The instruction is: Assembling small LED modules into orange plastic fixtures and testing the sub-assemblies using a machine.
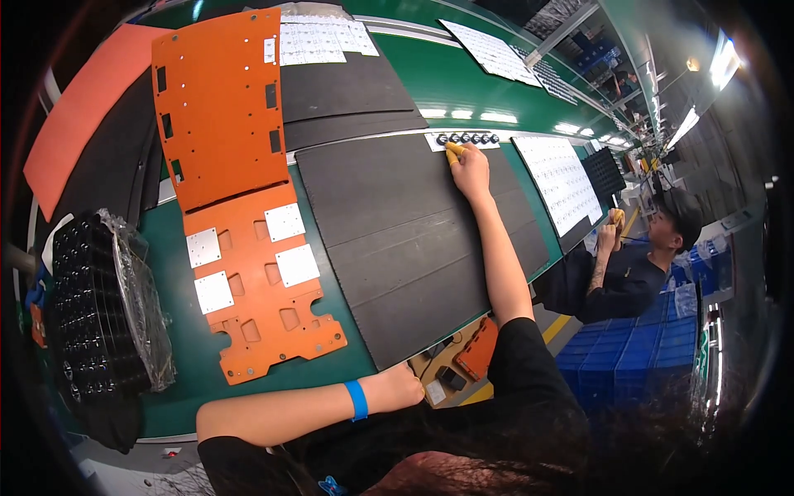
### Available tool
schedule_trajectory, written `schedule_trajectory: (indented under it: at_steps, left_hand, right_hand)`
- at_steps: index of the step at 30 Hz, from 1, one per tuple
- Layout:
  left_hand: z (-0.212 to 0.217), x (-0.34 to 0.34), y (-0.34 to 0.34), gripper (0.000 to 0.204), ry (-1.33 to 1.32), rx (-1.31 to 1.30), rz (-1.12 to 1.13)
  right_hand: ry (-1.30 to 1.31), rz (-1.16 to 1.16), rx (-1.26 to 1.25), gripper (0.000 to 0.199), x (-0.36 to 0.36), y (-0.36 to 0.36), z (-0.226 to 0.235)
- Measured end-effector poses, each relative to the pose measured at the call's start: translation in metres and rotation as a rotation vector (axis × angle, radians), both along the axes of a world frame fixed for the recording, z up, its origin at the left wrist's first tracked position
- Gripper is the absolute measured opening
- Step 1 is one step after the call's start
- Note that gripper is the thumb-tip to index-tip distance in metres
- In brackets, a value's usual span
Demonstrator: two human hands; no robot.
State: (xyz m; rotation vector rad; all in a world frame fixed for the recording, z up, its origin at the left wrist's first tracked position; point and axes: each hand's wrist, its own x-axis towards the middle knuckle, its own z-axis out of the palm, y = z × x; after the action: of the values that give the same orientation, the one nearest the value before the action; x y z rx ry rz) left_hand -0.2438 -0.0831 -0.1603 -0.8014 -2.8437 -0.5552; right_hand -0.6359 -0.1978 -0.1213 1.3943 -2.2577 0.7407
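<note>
My right hand (471, 175) reaches across the black foam mat (397, 223) with yellow covers on its fingertips. Those fingertips are pressed together at the left end of a white strip (494, 145) bearing a row of several small black round parts (466, 139). Whether a part is pinched between them cannot be made out. By the mat's near edge, my left hand (397, 388) is curled closed, with a blue band (356, 400) round its wrist; anything inside it is hidden. Left of the mat lies an orange panel (269, 322) with white square plates (285, 221) on it.
Behind that panel an upper orange plate (219, 107) stands raised. Black trays in clear wrap (99, 306) stand at the left. White sheets of parts (558, 183) lie to the right, near a co-worker (628, 264) handling something. Blue bins (637, 355) and a box (451, 376) sit below the table.
</note>
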Motion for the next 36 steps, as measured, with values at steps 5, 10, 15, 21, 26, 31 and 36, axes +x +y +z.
schedule_trajectory:
  at_steps: [5,10,15,21,26,31,36]
  left_hand:
    - [0.003,0.002,-0.002,0.013,-0.02,-0.004,0.008]
    - [0.004,0.002,0.001,0.012,0.014,-0.01,0.025]
    - [0.008,0.0,-0.003,0.011,-0.03,0.017,0.011]
    - [0.011,0.003,-0.004,0.01,-0.032,0.026,0.014]
    - [0.011,0.0,-0.001,0.01,-0.026,-0.012,0.021]
    - [0.007,-0.001,-0.002,0.009,0.008,-0.047,-0.001]
    - [-0.002,-0.001,0.002,0.01,0.044,-0.014,0.014]
  right_hand:
    - [0.037,0.034,-0.02,0.015,0.005,-0.002,0.0]
    - [0.032,-0.026,-0.066,0.018,0.001,0.0,0.016]
    - [-0.28,0.375,-0.124,0.014,0.09,-0.011,0.032]
    - [-0.118,0.816,0.107,0.013,0.233,-0.001,0.063]
    - [-0.472,0.751,0.524,0.031,0.25,-0.009,0.056]
    - [-1.134,0.689,0.521,0.029,0.244,-0.009,0.06]
    - [-0.318,0.733,0.117,0.017,0.197,0.006,0.069]
